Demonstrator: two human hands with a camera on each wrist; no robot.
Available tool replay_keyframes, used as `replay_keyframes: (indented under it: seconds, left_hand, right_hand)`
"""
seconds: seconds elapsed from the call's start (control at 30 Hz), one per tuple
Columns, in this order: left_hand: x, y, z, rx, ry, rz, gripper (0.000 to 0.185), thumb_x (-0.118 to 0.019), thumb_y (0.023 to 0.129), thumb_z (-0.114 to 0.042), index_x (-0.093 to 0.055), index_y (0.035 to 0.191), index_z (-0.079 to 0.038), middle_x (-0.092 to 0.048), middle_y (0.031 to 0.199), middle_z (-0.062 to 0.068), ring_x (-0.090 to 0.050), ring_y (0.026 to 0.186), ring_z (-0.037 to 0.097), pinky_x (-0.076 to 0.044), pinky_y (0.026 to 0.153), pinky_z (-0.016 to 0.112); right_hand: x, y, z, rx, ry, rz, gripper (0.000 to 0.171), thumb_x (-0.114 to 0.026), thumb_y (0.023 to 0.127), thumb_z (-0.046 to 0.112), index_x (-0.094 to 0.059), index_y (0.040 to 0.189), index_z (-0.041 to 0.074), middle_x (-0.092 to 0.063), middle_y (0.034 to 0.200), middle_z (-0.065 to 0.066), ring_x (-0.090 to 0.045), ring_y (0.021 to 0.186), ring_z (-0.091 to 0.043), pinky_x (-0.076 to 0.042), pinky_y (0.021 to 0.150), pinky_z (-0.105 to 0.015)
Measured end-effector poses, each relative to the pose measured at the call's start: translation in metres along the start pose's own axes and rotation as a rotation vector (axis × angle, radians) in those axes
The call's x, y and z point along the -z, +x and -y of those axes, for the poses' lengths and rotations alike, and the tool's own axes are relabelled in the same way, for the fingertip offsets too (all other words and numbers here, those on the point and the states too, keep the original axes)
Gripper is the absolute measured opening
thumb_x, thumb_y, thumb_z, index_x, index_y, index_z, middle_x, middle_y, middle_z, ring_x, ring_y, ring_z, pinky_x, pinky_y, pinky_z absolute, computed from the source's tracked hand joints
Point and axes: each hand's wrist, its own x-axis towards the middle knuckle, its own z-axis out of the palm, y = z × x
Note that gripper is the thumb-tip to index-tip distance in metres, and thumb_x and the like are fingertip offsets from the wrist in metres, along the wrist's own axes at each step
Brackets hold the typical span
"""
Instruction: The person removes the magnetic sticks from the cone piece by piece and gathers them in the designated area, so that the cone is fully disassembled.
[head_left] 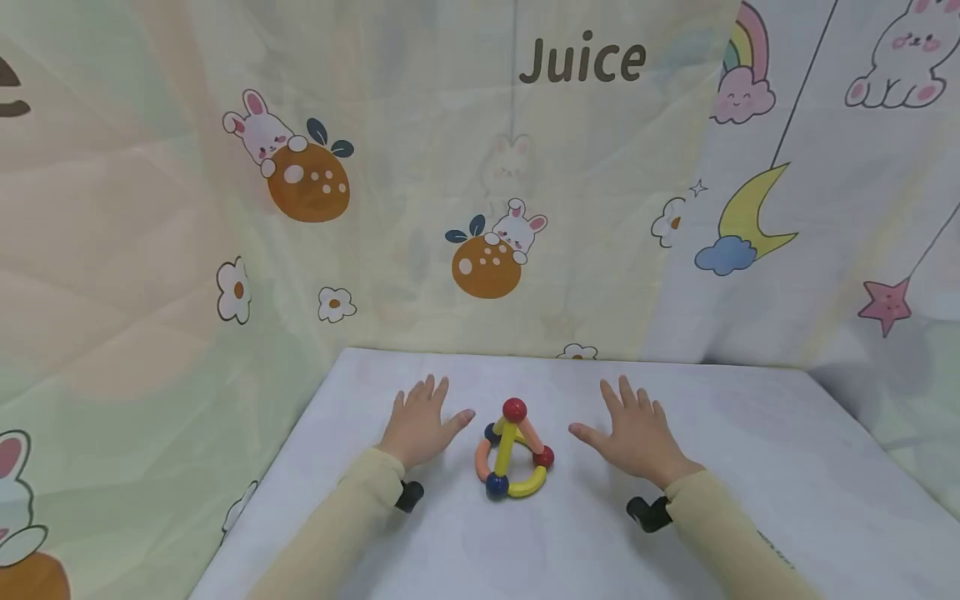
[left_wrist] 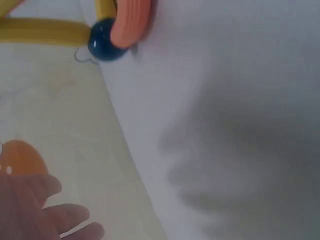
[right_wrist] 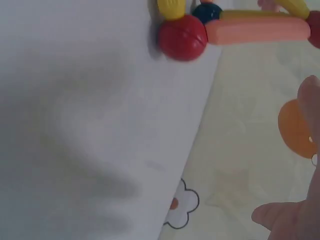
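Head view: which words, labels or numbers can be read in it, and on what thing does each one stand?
"Juice": brown letters printed on the cloth backdrop, near the top, above the table.
At the far left edge, a part of another brown letter is cut off and cannot be read.
The toy of sticks and balls between the left hand and right hand shows no text.

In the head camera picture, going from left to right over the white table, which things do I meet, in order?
Left hand, flat on the table → the toy of coloured rods and balls → right hand, also flat with fingers spread. Neither hand touches the toy.
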Motion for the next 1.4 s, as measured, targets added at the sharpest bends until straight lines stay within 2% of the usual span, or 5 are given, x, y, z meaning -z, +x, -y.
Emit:
replay_keyframes:
  seconds: [0.23,0.53,0.8,1.13,1.4]
  left_hand:
    - [-0.037,-0.027,-0.023,-0.158,-0.155,0.055,0.082,-0.041,0.093,-0.067,-0.038,0.15,-0.009,-0.035,0.154,0.016,-0.034,0.14,0.034,-0.027,0.112,0.055]
    - [-0.054,-0.045,-0.038,-0.139,-0.358,0.084,0.072,-0.055,0.093,-0.056,-0.045,0.144,-0.006,-0.041,0.15,0.015,-0.042,0.135,0.034,-0.036,0.107,0.053]
    - [-0.071,-0.055,-0.04,-0.015,-0.585,0.022,0.064,-0.062,0.093,-0.044,-0.047,0.142,-0.005,-0.04,0.151,0.012,-0.038,0.138,0.033,-0.031,0.109,0.055]
    - [-0.077,-0.063,-0.037,0.051,-0.731,-0.148,0.043,-0.065,0.091,-0.017,-0.056,0.133,-0.016,-0.059,0.128,0.001,-0.055,0.12,0.023,-0.041,0.101,0.053]
    - [-0.06,-0.077,-0.057,-0.142,-0.899,-0.301,0.048,-0.06,0.087,-0.008,-0.05,0.133,-0.017,-0.061,0.121,-0.008,-0.053,0.122,0.01,-0.039,0.107,0.045]
  right_hand:
    - [-0.039,-0.019,0.027,0.001,0.085,0.099,0.1,-0.048,0.085,0.074,-0.032,0.15,0.0,-0.027,0.153,-0.031,-0.028,0.135,-0.057,-0.019,0.105,-0.071]
    - [-0.072,-0.041,0.058,0.021,0.298,0.148,0.099,-0.056,0.084,0.07,-0.033,0.149,-0.001,-0.041,0.15,-0.018,-0.039,0.135,-0.042,-0.017,0.108,-0.069]
    - [-0.078,-0.059,0.074,-0.034,0.443,0.121,0.086,-0.068,0.083,0.057,-0.041,0.145,0.004,-0.05,0.143,-0.011,-0.042,0.135,-0.033,-0.024,0.11,-0.061]
    - [-0.078,-0.08,0.091,-0.008,0.51,0.047,0.034,-0.075,0.084,0.031,-0.066,0.114,0.019,-0.064,0.106,0.012,-0.061,0.106,-0.014,-0.051,0.091,-0.045]
    - [-0.075,-0.08,0.092,0.06,0.532,0.078,0.025,-0.077,0.082,0.032,-0.07,0.104,0.025,-0.06,0.089,0.02,-0.054,0.081,-0.001,-0.051,0.076,-0.029]
